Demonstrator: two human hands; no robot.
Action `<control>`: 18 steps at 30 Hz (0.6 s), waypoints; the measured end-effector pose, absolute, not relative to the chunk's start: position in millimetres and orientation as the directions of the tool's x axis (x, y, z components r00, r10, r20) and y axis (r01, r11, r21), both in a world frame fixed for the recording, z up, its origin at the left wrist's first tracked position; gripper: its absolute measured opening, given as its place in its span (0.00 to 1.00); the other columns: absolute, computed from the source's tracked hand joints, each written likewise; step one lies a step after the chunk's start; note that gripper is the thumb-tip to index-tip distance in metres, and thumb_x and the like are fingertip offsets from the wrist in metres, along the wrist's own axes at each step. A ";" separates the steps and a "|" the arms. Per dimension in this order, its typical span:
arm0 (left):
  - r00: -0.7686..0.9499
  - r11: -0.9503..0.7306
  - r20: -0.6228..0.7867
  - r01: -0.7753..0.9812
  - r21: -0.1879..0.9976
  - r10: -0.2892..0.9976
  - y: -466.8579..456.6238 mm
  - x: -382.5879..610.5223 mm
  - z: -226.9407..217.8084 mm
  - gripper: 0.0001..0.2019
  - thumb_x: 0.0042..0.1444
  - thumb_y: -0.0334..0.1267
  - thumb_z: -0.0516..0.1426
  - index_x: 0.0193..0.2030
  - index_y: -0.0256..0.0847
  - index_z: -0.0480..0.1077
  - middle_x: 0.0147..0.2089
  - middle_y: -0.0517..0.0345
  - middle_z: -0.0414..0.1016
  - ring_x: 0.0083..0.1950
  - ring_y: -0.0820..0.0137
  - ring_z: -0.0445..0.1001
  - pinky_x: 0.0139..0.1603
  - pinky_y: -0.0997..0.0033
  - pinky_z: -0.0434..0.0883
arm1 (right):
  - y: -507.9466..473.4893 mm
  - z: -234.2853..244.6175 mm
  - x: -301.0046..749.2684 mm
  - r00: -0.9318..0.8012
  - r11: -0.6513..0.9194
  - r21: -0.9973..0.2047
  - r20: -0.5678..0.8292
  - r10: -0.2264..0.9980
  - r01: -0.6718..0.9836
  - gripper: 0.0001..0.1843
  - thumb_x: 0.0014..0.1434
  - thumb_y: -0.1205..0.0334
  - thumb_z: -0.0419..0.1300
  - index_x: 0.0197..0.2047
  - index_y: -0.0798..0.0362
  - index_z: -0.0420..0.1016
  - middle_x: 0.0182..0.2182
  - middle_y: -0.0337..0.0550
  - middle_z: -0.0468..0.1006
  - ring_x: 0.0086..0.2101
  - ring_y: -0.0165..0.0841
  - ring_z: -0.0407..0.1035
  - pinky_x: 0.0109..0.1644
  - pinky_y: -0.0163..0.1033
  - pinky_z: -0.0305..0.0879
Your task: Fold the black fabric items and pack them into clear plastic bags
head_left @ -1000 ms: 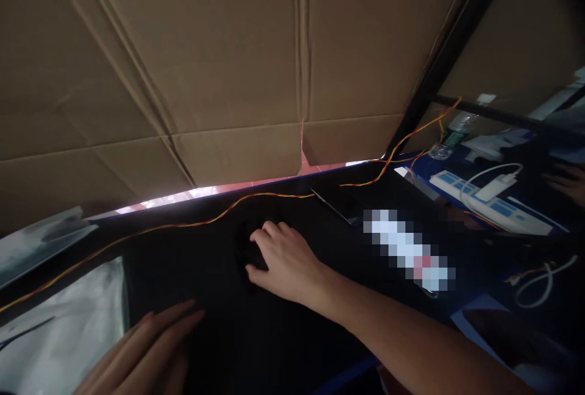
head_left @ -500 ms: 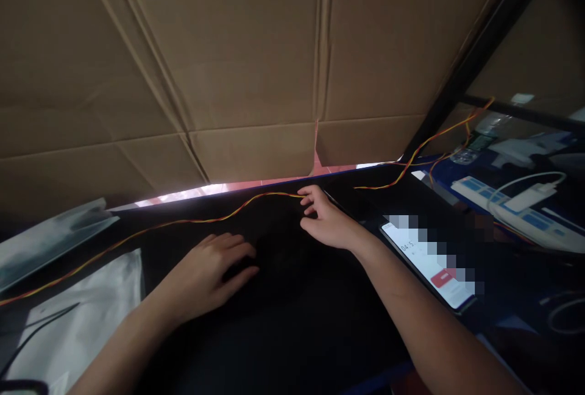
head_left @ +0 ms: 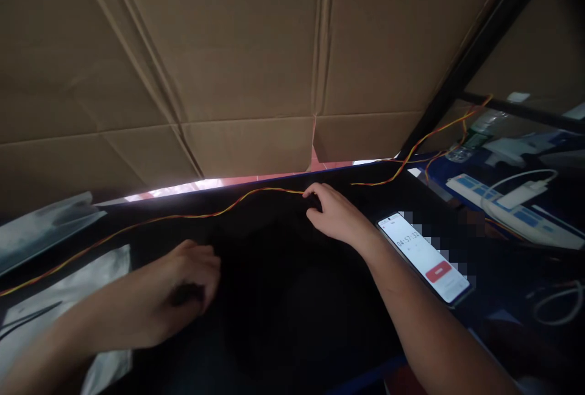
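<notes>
My left hand (head_left: 167,297) is closed above the black table top (head_left: 274,322), its fingers curled toward the thumb. It is slightly blurred, and I cannot make out anything inside its grip. Farther back, my right hand (head_left: 336,212) is at the twisted red-yellow wire (head_left: 237,205). The forefinger reaches to the wire and the thumb stands apart from it, with a dark gap between them. No held thing shows there. My right palm hides the wire beyond the fingertips; more of it (head_left: 379,184) comes out on the right.
Cardboard (head_left: 251,47) walls the back. On the left lie a white pouch (head_left: 109,267) and a clear plastic bag (head_left: 50,233). To the right are a lit phone (head_left: 420,255) with a timer, a power strip (head_left: 503,206) and a plastic bottle (head_left: 478,136).
My left hand has moved left and toward me, and its fingers have curled in. The right hand has shifted slightly right, with its fingers closer together. The view has tilted a little.
</notes>
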State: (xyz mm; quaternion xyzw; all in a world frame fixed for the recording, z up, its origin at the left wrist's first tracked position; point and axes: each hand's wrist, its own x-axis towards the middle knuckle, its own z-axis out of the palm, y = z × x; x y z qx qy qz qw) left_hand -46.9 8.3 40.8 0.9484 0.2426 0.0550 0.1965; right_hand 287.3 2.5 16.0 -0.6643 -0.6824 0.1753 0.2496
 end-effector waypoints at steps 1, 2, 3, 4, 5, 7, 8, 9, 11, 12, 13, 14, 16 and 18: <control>0.866 -0.792 0.004 0.455 0.407 0.500 11.3 -50.4 42.5 0.09 0.59 0.29 0.57 0.33 0.47 0.74 0.37 0.66 0.80 0.39 0.69 0.77 0.44 0.72 0.73 | 1.8 16.2 287.3 0.013 0.057 -0.542 0.124 0.992 0.838 0.20 0.58 0.72 0.59 0.54 0.51 0.75 0.52 0.51 0.76 0.52 0.45 0.74 0.55 0.51 0.72; 0.856 -0.782 0.009 0.468 0.412 0.517 13.6 -51.2 43.4 0.08 0.62 0.31 0.56 0.37 0.48 0.75 0.41 0.64 0.81 0.42 0.68 0.78 0.44 0.71 0.74 | 0.9 16.3 286.1 0.013 0.063 -0.513 0.144 0.990 0.856 0.22 0.58 0.74 0.59 0.55 0.52 0.75 0.53 0.53 0.74 0.54 0.48 0.71 0.58 0.54 0.71; 0.847 -0.780 0.031 0.474 0.408 0.531 14.8 -49.2 43.2 0.08 0.66 0.34 0.55 0.43 0.48 0.77 0.45 0.62 0.81 0.45 0.66 0.78 0.47 0.70 0.74 | -0.3 16.4 283.8 0.007 0.076 -0.485 0.168 0.986 0.871 0.24 0.57 0.75 0.58 0.56 0.53 0.75 0.54 0.55 0.72 0.57 0.50 0.69 0.60 0.57 0.69; 0.829 -0.784 0.083 0.483 0.390 0.552 14.9 -44.7 41.8 0.10 0.69 0.37 0.55 0.49 0.49 0.77 0.49 0.60 0.81 0.49 0.64 0.78 0.50 0.67 0.74 | -1.8 16.5 280.6 -0.008 0.097 -0.461 0.192 0.981 0.882 0.25 0.57 0.76 0.59 0.58 0.53 0.74 0.56 0.56 0.70 0.58 0.52 0.67 0.62 0.58 0.67; 0.824 -0.795 0.119 0.480 0.370 0.553 14.0 -38.3 39.3 0.11 0.71 0.39 0.55 0.54 0.50 0.76 0.52 0.59 0.80 0.52 0.62 0.78 0.54 0.64 0.74 | -3.4 16.8 276.8 -0.034 0.128 -0.441 0.215 0.976 0.888 0.25 0.59 0.75 0.59 0.59 0.53 0.74 0.57 0.56 0.69 0.59 0.52 0.65 0.64 0.59 0.66; 0.846 -0.823 0.117 0.459 0.333 0.520 10.3 -24.0 31.8 0.13 0.72 0.44 0.56 0.59 0.53 0.75 0.55 0.57 0.78 0.54 0.60 0.77 0.56 0.60 0.72 | -6.9 17.5 268.8 -0.128 0.221 -0.423 0.238 0.963 0.879 0.20 0.64 0.68 0.63 0.59 0.50 0.75 0.57 0.53 0.70 0.58 0.48 0.66 0.65 0.57 0.66; 0.860 -0.831 0.083 0.455 0.319 0.503 8.4 -18.1 27.5 0.12 0.72 0.46 0.56 0.58 0.53 0.76 0.54 0.57 0.78 0.53 0.60 0.76 0.55 0.59 0.71 | -8.5 17.8 265.4 -0.181 0.266 -0.427 0.229 0.956 0.864 0.18 0.66 0.61 0.66 0.59 0.49 0.76 0.56 0.51 0.71 0.57 0.47 0.67 0.65 0.55 0.67; 0.868 -0.834 0.046 0.459 0.308 0.494 7.0 -14.2 23.2 0.11 0.72 0.48 0.57 0.55 0.53 0.77 0.52 0.57 0.78 0.51 0.60 0.76 0.54 0.58 0.70 | -9.7 18.0 262.7 -0.232 0.301 -0.435 0.207 0.951 0.848 0.20 0.66 0.53 0.68 0.58 0.48 0.76 0.56 0.49 0.71 0.56 0.46 0.68 0.64 0.54 0.68; 0.866 -0.827 -0.017 0.483 0.288 0.500 6.8 -13.2 15.7 0.11 0.72 0.51 0.57 0.46 0.51 0.78 0.47 0.57 0.78 0.48 0.60 0.75 0.53 0.56 0.67 | -11.0 17.8 260.2 -0.300 0.334 -0.445 0.147 0.943 0.831 0.26 0.61 0.46 0.73 0.57 0.49 0.77 0.56 0.49 0.72 0.57 0.47 0.69 0.63 0.53 0.69; 0.858 -0.818 -0.045 0.503 0.278 0.512 8.1 -15.8 12.7 0.12 0.71 0.51 0.57 0.41 0.49 0.78 0.44 0.58 0.78 0.47 0.60 0.75 0.54 0.55 0.66 | -10.9 17.5 260.3 -0.311 0.332 -0.444 0.120 0.943 0.832 0.26 0.60 0.48 0.75 0.56 0.50 0.77 0.56 0.50 0.73 0.57 0.47 0.70 0.61 0.52 0.70; 0.846 -0.807 -0.075 0.527 0.266 0.528 10.0 -19.9 10.4 0.14 0.70 0.51 0.58 0.37 0.48 0.76 0.42 0.58 0.77 0.46 0.59 0.75 0.54 0.54 0.64 | -10.4 17.2 261.3 -0.313 0.325 -0.439 0.103 0.944 0.838 0.23 0.61 0.53 0.75 0.55 0.51 0.78 0.56 0.50 0.74 0.56 0.45 0.71 0.60 0.50 0.71; 0.829 -0.791 -0.100 0.556 0.253 0.551 12.2 -24.8 8.8 0.15 0.69 0.51 0.59 0.34 0.47 0.75 0.39 0.58 0.77 0.45 0.59 0.74 0.55 0.53 0.63 | -9.6 16.8 263.0 -0.311 0.321 -0.434 0.096 0.945 0.841 0.19 0.62 0.59 0.73 0.55 0.51 0.78 0.55 0.49 0.75 0.54 0.43 0.73 0.58 0.47 0.72; 0.781 -0.747 -0.138 0.623 0.232 0.609 16.1 -35.3 7.7 0.14 0.65 0.49 0.62 0.31 0.46 0.73 0.38 0.60 0.77 0.45 0.59 0.74 0.56 0.52 0.61 | -7.9 16.3 268.2 -0.298 0.313 -0.437 0.106 0.949 0.843 0.15 0.65 0.67 0.68 0.55 0.49 0.77 0.54 0.46 0.77 0.49 0.37 0.75 0.53 0.41 0.73; 0.716 -0.680 -0.179 0.698 0.223 0.675 17.9 -45.5 8.9 0.12 0.62 0.48 0.64 0.32 0.46 0.74 0.41 0.60 0.77 0.46 0.59 0.73 0.57 0.52 0.60 | -6.7 16.4 274.7 -0.277 0.304 -0.434 0.126 0.953 0.848 0.16 0.67 0.72 0.61 0.56 0.47 0.77 0.54 0.43 0.77 0.46 0.32 0.76 0.50 0.37 0.73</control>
